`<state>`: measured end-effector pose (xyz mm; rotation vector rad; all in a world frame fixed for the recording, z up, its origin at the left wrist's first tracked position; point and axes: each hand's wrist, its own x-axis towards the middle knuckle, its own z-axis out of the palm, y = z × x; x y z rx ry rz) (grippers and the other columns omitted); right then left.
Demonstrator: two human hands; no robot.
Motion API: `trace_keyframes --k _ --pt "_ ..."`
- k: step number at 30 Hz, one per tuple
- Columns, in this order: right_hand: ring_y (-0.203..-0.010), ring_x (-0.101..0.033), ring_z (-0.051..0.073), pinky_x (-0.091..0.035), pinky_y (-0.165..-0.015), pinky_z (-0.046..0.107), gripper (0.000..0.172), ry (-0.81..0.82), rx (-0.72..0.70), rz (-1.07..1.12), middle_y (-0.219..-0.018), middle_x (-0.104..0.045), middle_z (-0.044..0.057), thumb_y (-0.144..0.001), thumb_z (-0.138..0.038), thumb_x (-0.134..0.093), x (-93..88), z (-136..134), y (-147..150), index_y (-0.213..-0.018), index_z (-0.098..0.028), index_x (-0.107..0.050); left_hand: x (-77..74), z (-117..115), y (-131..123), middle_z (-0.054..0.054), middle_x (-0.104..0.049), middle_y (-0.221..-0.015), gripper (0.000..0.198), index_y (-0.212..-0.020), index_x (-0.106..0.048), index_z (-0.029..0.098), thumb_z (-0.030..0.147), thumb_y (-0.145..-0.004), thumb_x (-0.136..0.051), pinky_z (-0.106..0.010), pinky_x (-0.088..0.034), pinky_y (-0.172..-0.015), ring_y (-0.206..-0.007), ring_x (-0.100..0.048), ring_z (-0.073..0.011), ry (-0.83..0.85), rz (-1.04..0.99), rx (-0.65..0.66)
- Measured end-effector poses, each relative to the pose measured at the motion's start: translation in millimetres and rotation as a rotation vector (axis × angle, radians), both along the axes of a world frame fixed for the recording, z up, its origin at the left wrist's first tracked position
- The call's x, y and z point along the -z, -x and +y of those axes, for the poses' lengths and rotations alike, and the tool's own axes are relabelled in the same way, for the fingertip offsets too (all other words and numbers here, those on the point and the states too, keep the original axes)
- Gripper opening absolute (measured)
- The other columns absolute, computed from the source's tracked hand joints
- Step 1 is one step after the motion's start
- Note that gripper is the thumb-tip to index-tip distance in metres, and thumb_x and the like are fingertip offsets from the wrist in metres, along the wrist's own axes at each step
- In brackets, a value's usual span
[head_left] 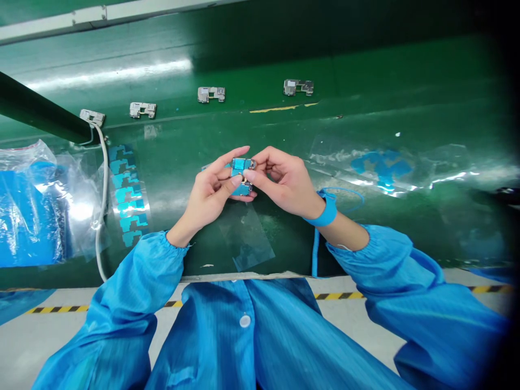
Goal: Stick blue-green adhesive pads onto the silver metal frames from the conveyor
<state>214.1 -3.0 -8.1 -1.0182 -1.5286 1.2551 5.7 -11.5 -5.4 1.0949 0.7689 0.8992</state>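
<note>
A small circuit board [239,166] with blue film on its face is held up over the green bench, between my two hands. My left hand [209,195] grips it from the left, thumb across the front and fingers behind. From the other side my right hand [286,181] pinches its right edge, the thumb pressing on the middle of the board. A blue wrist strap [325,211] with a coiled cord circles my right wrist. Left of my hands lies a clear sheet of blue film cut-outs [129,195].
Several similar boards, such as one board [211,95], lie spaced along the back of the bench [280,244]. Plastic bags with blue film [32,211] lie at the left beside a white cable [104,200]. Another clear bag [382,165] lies at the right. A dark post [49,105] slants in from the left.
</note>
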Motion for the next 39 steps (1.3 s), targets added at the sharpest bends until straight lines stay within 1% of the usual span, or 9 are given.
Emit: trace_keyframes --k 3,6,14,17,21,26,31,36,39 --pt "-0.061 -0.052 0.013 -0.045 -0.059 0.031 0.045 0.047 -0.012 0.035 -0.07 -0.058 -0.005 -0.093 -0.064 -0.088 -1.5 -0.4 -0.4 -0.091 -0.025 -0.065 0.2 -1.1 -0.8 -0.009 -0.083 -0.136 0.07 -0.163 -0.059 0.026 0.051 -0.102 -0.081 -0.035 -0.076 -0.086 -0.101 -0.088 -0.0249 -0.002 0.014 0.003" --pt "-0.062 -0.054 0.013 -0.046 -0.06 0.031 0.046 0.082 -0.029 0.053 -0.07 -0.06 -0.004 -0.093 -0.064 -0.088 -3.5 -0.3 -1.1 -0.089 -0.025 -0.064 -1.1 -2.7 -1.4 -0.009 -0.083 -0.136 0.069 -0.164 -0.059 0.026 0.05 -0.103 -0.08 -0.036 -0.076 -0.086 -0.101 -0.088 -0.0248 0.009 0.02 0.014" --pt "-0.064 -0.059 0.014 -0.051 -0.06 0.029 0.048 0.122 -0.043 0.105 -0.073 -0.066 -0.002 -0.093 -0.065 -0.088 -6.2 1.7 -1.1 -0.086 -0.024 -0.065 -1.8 -5.3 -2.6 -0.006 -0.086 -0.122 0.064 -0.163 -0.06 0.026 0.043 -0.104 -0.079 -0.035 -0.076 -0.09 -0.104 -0.087 -0.0238 -0.005 0.02 0.014" --pt "-0.067 -0.06 0.014 -0.052 -0.063 0.028 0.048 0.102 -0.046 0.121 -0.076 -0.068 -0.001 -0.096 -0.066 -0.084 -7.0 2.8 -0.3 -0.086 -0.023 -0.066 -1.9 -5.1 -2.4 -0.007 -0.087 -0.121 0.064 -0.163 -0.06 0.025 0.043 -0.104 -0.079 -0.036 -0.077 -0.089 -0.104 -0.087 -0.0248 0.022 -0.015 0.007" --pt "-0.066 -0.055 0.013 -0.051 -0.062 0.027 0.052 0.039 -0.041 0.127 -0.073 -0.064 -0.001 -0.103 -0.069 -0.074 -7.4 4.5 -0.1 -0.083 -0.022 -0.066 -2.5 -3.7 -0.6 -0.006 -0.087 -0.119 0.069 -0.164 -0.057 0.026 0.045 -0.102 -0.082 -0.036 -0.076 -0.088 -0.099 -0.088 -0.0239 0.075 -0.023 -0.001" --pt "-0.066 -0.053 0.013 -0.048 -0.062 0.027 0.057 -0.003 -0.027 0.095 -0.072 -0.061 -0.001 -0.105 -0.072 -0.068 -5.0 5.8 -0.4 -0.08 -0.022 -0.062 -2.3 -3.2 0.9 -0.007 -0.087 -0.12 0.071 -0.164 -0.056 0.024 0.045 -0.102 -0.082 -0.036 -0.077 -0.087 -0.097 -0.088 -0.0234 0.098 -0.029 -0.001" --pt "-0.065 -0.054 0.013 -0.051 -0.062 0.028 0.057 0.029 -0.042 0.099 -0.071 -0.061 -0.001 -0.103 -0.075 -0.069 -6.4 5.8 0.1 -0.082 -0.022 -0.063 -3.4 -3.5 -0.6 -0.007 -0.087 -0.12 0.07 -0.163 -0.056 0.025 0.048 -0.102 -0.082 -0.036 -0.076 -0.088 -0.097 -0.088 -0.0235 0.093 0.0 0.0" --pt "-0.067 -0.058 0.015 -0.054 -0.064 0.029 0.053 0.114 -0.054 0.087 -0.076 -0.067 0.0 -0.095 -0.075 -0.08 -7.4 5.7 -0.1 -0.088 -0.024 -0.067 -5.5 -4.2 -1.9 -0.003 -0.088 -0.109 0.064 -0.157 -0.062 0.026 0.046 -0.1 -0.084 -0.037 -0.076 -0.087 -0.093 -0.088 -0.0223 0.082 0.006 -0.025" --pt "-0.068 -0.059 0.015 -0.053 -0.063 0.03 0.049 0.126 -0.045 0.061 -0.077 -0.067 -0.001 -0.094 -0.071 -0.083 -3.6 6.1 -1.0 -0.09 -0.024 -0.067 -4.6 -5.3 -3.1 -0.002 -0.087 -0.102 0.061 -0.152 -0.067 0.025 0.045 -0.099 -0.086 -0.035 -0.074 -0.089 -0.094 -0.087 -0.0208 0.047 0.036 -0.017"
